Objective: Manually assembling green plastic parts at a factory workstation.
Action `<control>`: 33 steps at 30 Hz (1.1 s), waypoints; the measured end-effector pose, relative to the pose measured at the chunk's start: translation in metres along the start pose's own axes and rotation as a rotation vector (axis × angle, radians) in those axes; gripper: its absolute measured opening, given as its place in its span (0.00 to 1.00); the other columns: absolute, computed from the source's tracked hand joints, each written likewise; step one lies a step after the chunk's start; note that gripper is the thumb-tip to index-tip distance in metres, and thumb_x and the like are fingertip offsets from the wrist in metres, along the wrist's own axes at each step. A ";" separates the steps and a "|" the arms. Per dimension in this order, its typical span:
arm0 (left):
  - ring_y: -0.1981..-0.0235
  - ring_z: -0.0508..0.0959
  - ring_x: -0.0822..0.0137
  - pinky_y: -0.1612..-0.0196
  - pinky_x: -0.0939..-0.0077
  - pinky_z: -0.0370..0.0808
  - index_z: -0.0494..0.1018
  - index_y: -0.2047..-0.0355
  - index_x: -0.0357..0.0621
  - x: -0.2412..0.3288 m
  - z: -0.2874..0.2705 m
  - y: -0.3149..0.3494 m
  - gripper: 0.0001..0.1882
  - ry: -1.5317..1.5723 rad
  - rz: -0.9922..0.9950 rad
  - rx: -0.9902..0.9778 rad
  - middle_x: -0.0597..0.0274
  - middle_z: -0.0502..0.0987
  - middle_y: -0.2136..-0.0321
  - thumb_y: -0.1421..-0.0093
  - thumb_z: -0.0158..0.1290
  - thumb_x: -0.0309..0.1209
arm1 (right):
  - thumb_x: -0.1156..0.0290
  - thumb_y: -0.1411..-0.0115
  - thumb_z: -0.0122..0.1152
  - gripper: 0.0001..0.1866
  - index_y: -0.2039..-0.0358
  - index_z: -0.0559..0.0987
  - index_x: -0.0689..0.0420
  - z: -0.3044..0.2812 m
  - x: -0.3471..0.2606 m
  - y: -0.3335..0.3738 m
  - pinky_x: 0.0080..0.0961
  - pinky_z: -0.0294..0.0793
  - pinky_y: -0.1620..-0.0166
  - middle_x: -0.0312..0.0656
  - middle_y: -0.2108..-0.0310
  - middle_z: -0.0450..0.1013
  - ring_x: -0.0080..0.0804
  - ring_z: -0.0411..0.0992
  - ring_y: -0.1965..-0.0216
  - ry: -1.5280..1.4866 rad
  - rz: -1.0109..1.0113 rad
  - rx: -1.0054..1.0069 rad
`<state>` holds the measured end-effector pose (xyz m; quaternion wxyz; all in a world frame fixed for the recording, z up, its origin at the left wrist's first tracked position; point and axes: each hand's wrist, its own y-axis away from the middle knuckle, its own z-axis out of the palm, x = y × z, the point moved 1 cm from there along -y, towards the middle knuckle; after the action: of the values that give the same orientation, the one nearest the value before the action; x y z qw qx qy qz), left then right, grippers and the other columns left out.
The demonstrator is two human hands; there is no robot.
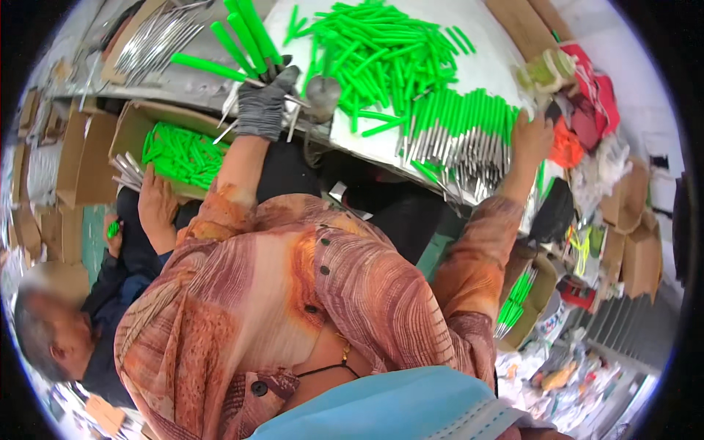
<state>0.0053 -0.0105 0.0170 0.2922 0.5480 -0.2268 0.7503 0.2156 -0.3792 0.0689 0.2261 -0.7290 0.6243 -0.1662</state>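
My left hand (262,110), in a grey knit glove, is closed around several green-handled metal rods (249,44). Their green handles fan out above the fist, and bare metal ends stick out below it. My bare right hand (532,141) lies against the right end of a dense row of green-handled metal rods (469,121), with thumb and fingers apart. That row lies on the white tabletop (343,136), handles toward the far side and metal ends toward me. Behind the row is a large heap of loose green handles (374,48).
A cardboard box (128,121) of green handles stands at the left, where a co-worker's hand (156,202) touches it. Bare metal rods (158,44) lie at the far left. By my right arm, another box (539,312) holds green-handled rods. Bags (590,84) crowd the table's right side.
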 end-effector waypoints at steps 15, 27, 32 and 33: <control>0.76 0.73 0.74 0.74 0.82 0.72 0.70 0.62 0.36 0.002 -0.010 -0.005 0.18 0.075 -0.064 0.054 0.61 0.75 0.69 0.53 0.61 0.27 | 0.64 0.38 0.41 0.17 0.74 0.72 0.63 -0.048 -0.269 0.070 0.21 0.67 0.70 0.38 0.81 0.70 0.23 0.67 0.77 -1.696 -0.319 -0.559; 0.70 0.73 0.74 0.65 0.79 0.73 0.69 0.66 0.38 -0.010 -0.002 -0.010 0.14 -0.008 0.109 0.049 0.61 0.76 0.66 0.53 0.60 0.23 | 0.62 0.37 0.43 0.17 0.68 0.74 0.64 -0.043 -0.270 0.083 0.21 0.69 0.66 0.41 0.75 0.73 0.25 0.70 0.71 -1.724 -0.219 -0.583; 0.69 0.73 0.75 0.65 0.81 0.72 0.71 0.64 0.37 -0.010 0.015 -0.004 0.12 -0.096 0.279 -0.007 0.62 0.76 0.68 0.50 0.58 0.24 | 0.65 0.38 0.46 0.15 0.59 0.72 0.64 -0.034 -0.254 0.085 0.20 0.68 0.61 0.38 0.71 0.74 0.23 0.70 0.68 -1.552 -0.313 -0.419; 0.69 0.73 0.75 0.65 0.81 0.72 0.71 0.64 0.37 -0.009 0.016 -0.002 0.12 -0.095 0.278 -0.021 0.62 0.76 0.68 0.50 0.58 0.24 | 0.65 0.38 0.46 0.15 0.59 0.72 0.64 -0.035 -0.247 0.081 0.20 0.68 0.61 0.38 0.71 0.74 0.23 0.70 0.68 -1.549 -0.302 -0.410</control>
<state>0.0200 -0.0209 0.0127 0.1802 0.5433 -0.3218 0.7542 0.0886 -0.1497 0.0648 0.4311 -0.7404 0.2037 0.4738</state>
